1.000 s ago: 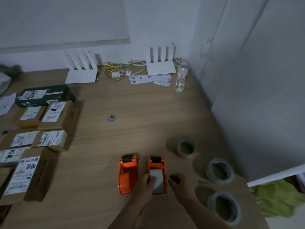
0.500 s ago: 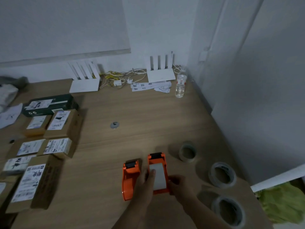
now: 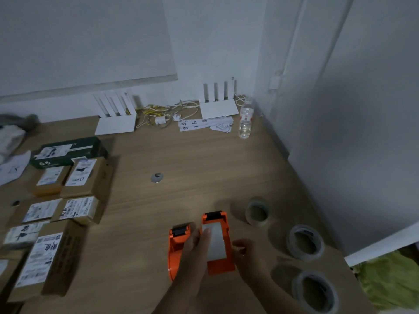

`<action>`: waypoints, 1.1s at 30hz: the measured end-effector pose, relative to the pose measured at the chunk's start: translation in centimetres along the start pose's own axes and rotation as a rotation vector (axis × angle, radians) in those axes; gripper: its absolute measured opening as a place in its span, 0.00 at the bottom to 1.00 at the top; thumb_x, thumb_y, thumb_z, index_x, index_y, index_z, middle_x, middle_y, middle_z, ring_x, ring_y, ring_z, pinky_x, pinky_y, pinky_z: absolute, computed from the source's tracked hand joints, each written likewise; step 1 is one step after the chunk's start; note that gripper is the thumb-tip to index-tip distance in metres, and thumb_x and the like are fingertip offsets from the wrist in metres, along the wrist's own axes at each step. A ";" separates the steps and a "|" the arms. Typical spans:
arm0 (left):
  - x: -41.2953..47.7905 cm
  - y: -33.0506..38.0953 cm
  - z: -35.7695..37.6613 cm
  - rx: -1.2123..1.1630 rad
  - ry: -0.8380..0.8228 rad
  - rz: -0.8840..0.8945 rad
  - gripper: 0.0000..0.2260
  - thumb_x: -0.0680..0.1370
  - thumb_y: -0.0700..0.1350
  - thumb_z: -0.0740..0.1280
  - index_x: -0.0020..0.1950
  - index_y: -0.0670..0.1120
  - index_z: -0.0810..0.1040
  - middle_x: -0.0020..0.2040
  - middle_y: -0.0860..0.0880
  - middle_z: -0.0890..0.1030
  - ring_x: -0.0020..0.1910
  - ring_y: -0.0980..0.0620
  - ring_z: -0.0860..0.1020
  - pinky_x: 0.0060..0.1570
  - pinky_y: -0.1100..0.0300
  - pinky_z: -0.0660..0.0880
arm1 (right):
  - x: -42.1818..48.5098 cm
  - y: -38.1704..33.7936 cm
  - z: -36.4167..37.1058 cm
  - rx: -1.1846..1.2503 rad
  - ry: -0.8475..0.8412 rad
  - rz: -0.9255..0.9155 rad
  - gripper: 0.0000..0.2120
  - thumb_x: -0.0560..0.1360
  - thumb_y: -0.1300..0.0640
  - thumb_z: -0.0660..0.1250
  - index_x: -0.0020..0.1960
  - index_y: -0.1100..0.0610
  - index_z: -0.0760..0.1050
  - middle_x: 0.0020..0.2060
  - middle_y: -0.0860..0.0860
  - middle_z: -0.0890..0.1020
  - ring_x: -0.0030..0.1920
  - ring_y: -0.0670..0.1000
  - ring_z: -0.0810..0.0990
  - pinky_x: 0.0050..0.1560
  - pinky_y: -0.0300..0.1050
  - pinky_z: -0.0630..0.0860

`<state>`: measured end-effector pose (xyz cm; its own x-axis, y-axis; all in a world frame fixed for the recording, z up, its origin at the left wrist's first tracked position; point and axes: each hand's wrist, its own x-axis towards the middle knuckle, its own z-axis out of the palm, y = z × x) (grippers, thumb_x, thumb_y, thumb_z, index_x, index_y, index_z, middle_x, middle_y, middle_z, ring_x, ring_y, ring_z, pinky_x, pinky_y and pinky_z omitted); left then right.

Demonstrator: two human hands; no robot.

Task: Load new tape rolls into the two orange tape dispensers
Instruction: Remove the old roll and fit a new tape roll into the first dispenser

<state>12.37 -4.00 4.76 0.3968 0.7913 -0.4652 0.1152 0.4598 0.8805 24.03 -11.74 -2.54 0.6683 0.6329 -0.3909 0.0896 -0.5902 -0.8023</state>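
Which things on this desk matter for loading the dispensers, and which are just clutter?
For the job:
right dispenser, held by both hands
left dispenser
three tape rolls

Lying about:
labelled boxes
two routers
water bottle
paper slips

Labelled brown cardboard boxes (image 3: 74,209) left on wooden desk (image 3: 204,168); two white routers (image 3: 115,124), clear plastic water bottle (image 3: 245,120) behind.

Matt wood-grain table (image 3: 204,159), smooth orange plastic dispensers (image 3: 218,243) (slightly glossy), brown cardboard boxes (image 3: 88,177) with paper labels.
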 end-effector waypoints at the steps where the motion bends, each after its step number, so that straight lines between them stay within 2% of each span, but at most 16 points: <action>1: 0.1 -0.1 0.0 0.010 0.002 -0.002 0.08 0.80 0.47 0.63 0.50 0.47 0.81 0.44 0.43 0.84 0.43 0.45 0.80 0.44 0.52 0.76 | 0.0 -0.6 -0.2 -0.037 0.051 -0.037 0.04 0.74 0.56 0.70 0.48 0.49 0.78 0.42 0.46 0.82 0.44 0.47 0.82 0.44 0.44 0.78; 3: 0.3 -0.3 0.1 0.044 0.019 -0.007 0.08 0.79 0.49 0.64 0.53 0.50 0.81 0.48 0.45 0.85 0.47 0.47 0.82 0.50 0.49 0.78 | 0.0 -2.5 -1.0 0.041 0.029 -0.135 0.05 0.75 0.55 0.68 0.43 0.50 0.81 0.37 0.45 0.83 0.39 0.42 0.81 0.40 0.41 0.75; 5: 0.4 -0.4 0.2 0.068 0.031 -0.003 0.09 0.79 0.50 0.64 0.55 0.50 0.81 0.53 0.46 0.84 0.52 0.47 0.82 0.57 0.47 0.78 | -0.8 -4.9 -1.8 0.237 -0.084 -0.167 0.13 0.78 0.56 0.64 0.37 0.53 0.82 0.31 0.47 0.84 0.33 0.42 0.80 0.35 0.40 0.74; 7: 0.5 -0.6 0.3 0.089 0.036 0.016 0.11 0.78 0.51 0.65 0.57 0.49 0.81 0.53 0.46 0.85 0.54 0.46 0.82 0.57 0.48 0.78 | -1.4 -6.2 -2.2 0.333 -0.164 -0.210 0.14 0.79 0.57 0.64 0.36 0.54 0.82 0.30 0.48 0.83 0.33 0.43 0.79 0.34 0.40 0.74; 9: 0.8 -1.0 0.3 0.129 0.034 0.030 0.17 0.76 0.55 0.66 0.61 0.49 0.79 0.55 0.46 0.84 0.54 0.46 0.81 0.51 0.54 0.78 | -1.5 -6.3 -2.2 0.327 -0.208 -0.267 0.10 0.77 0.58 0.67 0.39 0.54 0.84 0.34 0.51 0.85 0.36 0.44 0.81 0.37 0.43 0.76; 11: 1.1 -1.4 0.3 0.165 0.037 0.028 0.24 0.75 0.59 0.67 0.67 0.49 0.75 0.61 0.45 0.81 0.58 0.48 0.79 0.52 0.55 0.77 | -1.2 -5.9 -2.1 0.329 -0.242 -0.251 0.07 0.75 0.57 0.69 0.42 0.56 0.85 0.38 0.56 0.86 0.38 0.45 0.82 0.40 0.45 0.76; 14: 1.7 -2.3 0.3 0.132 0.064 0.013 0.39 0.64 0.71 0.67 0.70 0.52 0.71 0.64 0.45 0.79 0.60 0.47 0.79 0.62 0.46 0.76 | -0.1 -5.1 -2.7 0.338 -0.237 -0.189 0.07 0.74 0.53 0.71 0.41 0.56 0.84 0.36 0.54 0.86 0.38 0.47 0.81 0.40 0.48 0.75; 16: 2.3 -2.8 0.1 0.133 0.088 -0.019 0.42 0.61 0.74 0.65 0.71 0.54 0.70 0.64 0.47 0.79 0.60 0.47 0.79 0.64 0.42 0.75 | 0.9 -4.4 -3.5 0.318 -0.216 -0.162 0.10 0.71 0.49 0.72 0.42 0.56 0.84 0.37 0.52 0.86 0.39 0.49 0.82 0.41 0.51 0.76; 19: 2.0 -1.8 0.3 0.149 0.078 -0.032 0.31 0.72 0.64 0.66 0.71 0.51 0.71 0.62 0.46 0.80 0.60 0.47 0.78 0.64 0.47 0.74 | 3.0 -3.5 -5.6 0.198 -0.158 -0.142 0.06 0.72 0.52 0.73 0.40 0.54 0.85 0.35 0.50 0.86 0.38 0.49 0.84 0.41 0.51 0.79; 21: 1.8 -1.4 0.3 0.141 0.070 -0.036 0.21 0.78 0.55 0.64 0.69 0.48 0.73 0.59 0.47 0.82 0.57 0.50 0.79 0.56 0.55 0.76 | 4.9 -3.1 -7.4 0.028 -0.038 -0.205 0.07 0.73 0.56 0.72 0.36 0.52 0.83 0.28 0.45 0.82 0.32 0.43 0.79 0.36 0.45 0.74; 23: 2.0 -1.4 0.6 0.144 0.066 -0.028 0.15 0.80 0.51 0.62 0.65 0.50 0.75 0.54 0.50 0.83 0.52 0.53 0.80 0.47 0.60 0.75 | 7.1 -2.9 -9.7 -0.165 0.074 -0.239 0.04 0.72 0.56 0.72 0.38 0.54 0.83 0.30 0.45 0.80 0.34 0.45 0.77 0.36 0.43 0.70; 24: 2.1 -1.4 0.8 0.146 0.070 -0.015 0.15 0.79 0.51 0.63 0.65 0.50 0.75 0.54 0.49 0.83 0.52 0.52 0.80 0.47 0.59 0.75 | 8.1 -2.8 -10.8 -0.269 0.101 -0.247 0.04 0.72 0.55 0.72 0.40 0.55 0.83 0.32 0.47 0.80 0.36 0.48 0.78 0.37 0.42 0.68; 26: 2.3 -1.6 0.9 0.126 0.090 -0.023 0.19 0.78 0.54 0.65 0.67 0.49 0.74 0.59 0.46 0.83 0.56 0.49 0.80 0.56 0.52 0.77 | 9.9 -2.8 -12.5 -0.466 0.129 -0.259 0.06 0.72 0.55 0.71 0.41 0.58 0.81 0.37 0.54 0.83 0.40 0.55 0.81 0.38 0.41 0.65; 29: 2.8 -2.3 1.0 0.128 0.089 -0.034 0.27 0.74 0.60 0.66 0.71 0.51 0.70 0.64 0.46 0.80 0.61 0.46 0.78 0.65 0.45 0.73 | 12.5 -2.5 -14.4 -0.644 0.090 -0.284 0.04 0.74 0.56 0.67 0.41 0.53 0.77 0.43 0.58 0.83 0.42 0.59 0.80 0.40 0.42 0.66; 32: 3.0 -2.4 1.1 0.153 0.063 -0.052 0.27 0.76 0.59 0.65 0.72 0.51 0.68 0.65 0.46 0.78 0.62 0.47 0.77 0.61 0.47 0.76 | 15.2 -1.4 -15.1 -0.784 -0.021 -0.268 0.03 0.72 0.54 0.65 0.45 0.50 0.75 0.48 0.58 0.81 0.43 0.54 0.76 0.43 0.45 0.69; 33: 3.2 -2.6 1.2 0.153 0.069 -0.048 0.23 0.78 0.54 0.64 0.72 0.49 0.69 0.62 0.45 0.79 0.59 0.47 0.78 0.57 0.49 0.77 | 16.2 -0.7 -15.2 -0.849 -0.042 -0.269 0.10 0.70 0.53 0.65 0.50 0.50 0.75 0.52 0.58 0.82 0.47 0.56 0.79 0.46 0.46 0.72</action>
<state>14.42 -3.15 1.12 0.3243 0.7980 -0.5079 0.2717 0.4357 0.8581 46.03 -8.71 -1.40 0.5197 0.8115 -0.2672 0.7677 -0.5808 -0.2709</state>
